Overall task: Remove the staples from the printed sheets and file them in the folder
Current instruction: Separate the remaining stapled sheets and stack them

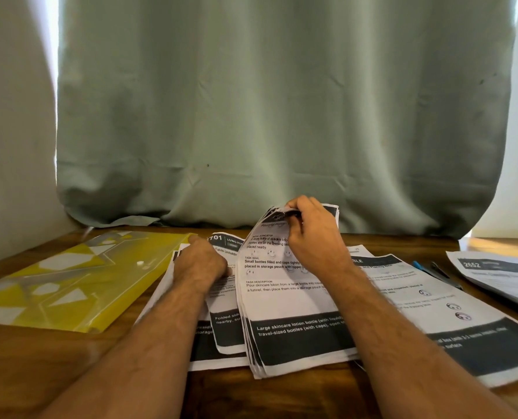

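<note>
1. Near the middle of the table, towards its far edge, the right hand (309,234) is curled round a small dark tool (291,212), pressing it against the lifted top corner of a stapled bundle of sheets (285,300). Whether the tool is a staple remover cannot be told; only its dark tip shows past the fingers.
2. That bundle's top edge bends up off the table under the right hand, while its lower end lies flat, pointing at the near edge. Its front page carries printed text and a dark band across the bottom.
3. Just left of the bundle, the left hand (202,263) rests knuckles-up on other printed sheets (221,328), fingers bent down onto the paper. Whether it pinches anything cannot be told, because the fingertips are hidden.
4. More loose pages (433,313) fan out beneath the right forearm towards the right edge, overlapping one another.
5. A yellow folder (70,285) with a snap button lies flat by the left edge of the table, closed, apart from the sheets by a narrow strip of wood.
6. A blue-capped pen (433,272) lies near the right edge, between the fanned pages and a separate stack of papers (499,276) at the far right corner.
7. Behind the wooden table (282,394) hangs a grey-green curtain (282,101), its hem touching the far edge.
</note>
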Motion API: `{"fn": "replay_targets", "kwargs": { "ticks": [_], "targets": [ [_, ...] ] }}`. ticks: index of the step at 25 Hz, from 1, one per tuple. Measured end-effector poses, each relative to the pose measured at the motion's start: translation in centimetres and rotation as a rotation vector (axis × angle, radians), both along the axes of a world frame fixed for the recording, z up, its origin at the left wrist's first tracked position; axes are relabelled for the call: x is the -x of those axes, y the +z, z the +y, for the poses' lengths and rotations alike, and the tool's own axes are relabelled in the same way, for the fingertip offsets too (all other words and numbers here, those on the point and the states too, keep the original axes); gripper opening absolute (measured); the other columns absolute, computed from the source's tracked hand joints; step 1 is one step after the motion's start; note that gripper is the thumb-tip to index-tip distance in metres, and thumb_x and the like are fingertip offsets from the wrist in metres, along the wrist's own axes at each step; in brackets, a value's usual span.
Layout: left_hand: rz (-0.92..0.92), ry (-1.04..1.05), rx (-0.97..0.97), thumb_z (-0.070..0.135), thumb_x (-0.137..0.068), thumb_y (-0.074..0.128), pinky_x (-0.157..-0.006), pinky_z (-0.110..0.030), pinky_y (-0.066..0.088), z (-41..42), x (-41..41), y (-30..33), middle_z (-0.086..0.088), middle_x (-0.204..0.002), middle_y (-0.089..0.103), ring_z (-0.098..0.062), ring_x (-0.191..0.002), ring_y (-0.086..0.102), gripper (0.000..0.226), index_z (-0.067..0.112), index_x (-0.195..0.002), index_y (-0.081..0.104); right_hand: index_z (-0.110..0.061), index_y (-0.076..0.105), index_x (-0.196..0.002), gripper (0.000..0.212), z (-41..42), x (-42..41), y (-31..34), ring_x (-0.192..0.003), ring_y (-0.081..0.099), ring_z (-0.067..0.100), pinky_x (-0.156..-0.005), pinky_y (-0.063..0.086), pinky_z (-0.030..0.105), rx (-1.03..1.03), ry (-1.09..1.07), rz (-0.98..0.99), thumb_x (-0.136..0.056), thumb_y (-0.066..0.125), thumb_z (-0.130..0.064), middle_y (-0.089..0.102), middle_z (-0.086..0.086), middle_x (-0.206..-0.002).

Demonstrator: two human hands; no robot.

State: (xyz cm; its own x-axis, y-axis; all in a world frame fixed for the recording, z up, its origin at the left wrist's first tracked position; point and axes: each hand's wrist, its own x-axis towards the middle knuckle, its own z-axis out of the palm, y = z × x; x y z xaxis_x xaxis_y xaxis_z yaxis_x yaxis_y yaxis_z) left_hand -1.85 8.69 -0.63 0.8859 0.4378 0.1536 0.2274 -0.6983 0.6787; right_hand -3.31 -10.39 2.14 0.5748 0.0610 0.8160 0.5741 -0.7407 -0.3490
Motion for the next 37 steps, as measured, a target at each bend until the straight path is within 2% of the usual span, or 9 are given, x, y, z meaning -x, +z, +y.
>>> {"fn": "replay_targets", "kwargs": {
  "ticks": [4, 6, 10, 15, 20, 24, 30, 34, 37],
  "targets": [
    [-0.358, -0.077, 0.179, 0.017, -0.096, 0.058, -0.066, -0.028, 0.045, 0.0, 0.3, 1.0, -0.004, -0.101, 0.072, -0.023, -0.090, 0.065, 0.006, 0.016, -0.095, 0.064, -0.017, 0.066, -0.111, 0.018, 0.1, 0.0, 0.3, -0.089, 0.050, 0.003, -0.081, 0.034, 0.002, -0.018, -0.048, -0.029, -0.098, 0.055, -0.012, 0.061, -0.004, -0.104],
    [-0.503, -0.174, 0.264, 0.023, -0.102, 0.052, -0.058, -0.024, 0.045, -0.6, 1.0, 1.6, 0.001, -0.089, 0.073, -0.016, -0.079, 0.067, 0.022, 0.015, -0.089, 0.068, -0.016, 0.071, -0.115, 0.022, 0.2, 0.3, 0.6, -0.089, 0.050, 0.000, -0.082, 0.031, -0.005, -0.038, -0.068, -0.089, -0.097, 0.057, -0.015, 0.065, -0.003, -0.104],
    [-0.667, -0.400, 0.430, 0.026, -0.106, 0.047, -0.057, -0.021, 0.051, -1.7, 2.1, 1.9, 0.004, -0.079, 0.074, -0.007, -0.072, 0.071, 0.025, 0.017, -0.093, 0.067, -0.019, 0.072, -0.119, 0.025, 1.0, 0.5, 1.4, -0.086, 0.057, 0.007, -0.085, 0.047, 0.014, -0.094, -0.059, -0.188, -0.097, 0.060, -0.019, 0.067, 0.000, -0.098],
    [-0.769, -0.579, 0.456, 0.034, -0.103, 0.052, -0.058, -0.021, 0.057, -2.1, 2.9, 2.2, 0.003, -0.081, 0.074, -0.005, -0.071, 0.072, 0.020, 0.020, -0.094, 0.062, -0.019, 0.069, -0.124, 0.029, 1.8, 0.0, 2.4, -0.088, 0.059, 0.008, -0.086, 0.049, 0.017, -0.241, -0.063, -0.244, -0.096, 0.061, -0.019, 0.067, 0.000, -0.098],
    [-0.648, -0.549, 0.438, 0.013, -0.094, 0.068, -0.078, -0.037, 0.062, -2.0, 1.8, 2.1, 0.007, -0.093, 0.076, -0.009, -0.086, 0.074, 0.016, 0.025, -0.105, 0.067, -0.022, 0.055, -0.140, 0.044, 2.0, 0.0, 2.0, -0.101, 0.052, 0.004, -0.094, 0.047, 0.014, -0.209, -0.012, -0.190, -0.097, 0.059, -0.021, 0.056, -0.004, -0.119],
    [-0.541, -0.434, 0.873, 0.006, -0.096, 0.063, -0.076, -0.050, 0.062, -0.6, 0.7, 2.3, -0.005, -0.103, 0.077, -0.025, -0.086, 0.076, 0.019, 0.022, -0.106, 0.067, -0.023, 0.028, -0.154, 0.073, -0.8, 0.0, 1.4, -0.131, 0.042, 0.022, -0.108, 0.040, 0.036, -0.255, -0.233, 0.015, -0.093, 0.064, -0.039, 0.035, 0.005, -0.147],
    [-0.354, -0.358, 1.183, 0.001, -0.096, 0.059, -0.077, -0.057, 0.060, 0.1, 0.2, 2.5, -0.012, -0.099, 0.078, -0.035, -0.088, 0.075, 0.022, 0.012, -0.115, 0.064, -0.021, 0.067, -0.110, 0.018, -4.8, -1.1, 0.0, -0.095, 0.073, 0.021, -0.094, 0.054, 0.049, -0.497, 0.275, 0.615, -0.097, 0.061, -0.032, 0.076, -0.003, -0.102],
    [-0.098, -0.606, 1.277, 0.016, -0.101, 0.053, -0.075, -0.055, 0.061, -0.3, 1.3, 2.5, -0.019, -0.113, 0.074, -0.040, -0.099, 0.072, 0.026, 0.008, -0.124, 0.062, -0.020, 0.067, -0.107, 0.012, -5.0, -1.3, 0.6, -0.089, 0.074, 0.018, -0.090, 0.057, 0.045, -0.595, 0.221, 0.541, -0.097, 0.062, -0.024, 0.077, -0.004, -0.099],
    [-0.077, -0.599, 1.144, 0.002, -0.098, 0.054, -0.057, -0.042, 0.062, -1.1, 1.5, 2.4, -0.021, -0.110, 0.074, -0.031, -0.076, 0.076, 0.026, 0.003, -0.122, 0.065, -0.016, 0.065, -0.111, 0.017, -5.2, -0.8, 1.0, -0.088, 0.075, 0.023, -0.087, 0.058, 0.047, -0.686, 0.294, 0.555, -0.095, 0.065, -0.020, 0.077, 0.000, -0.100]
  ]
}}
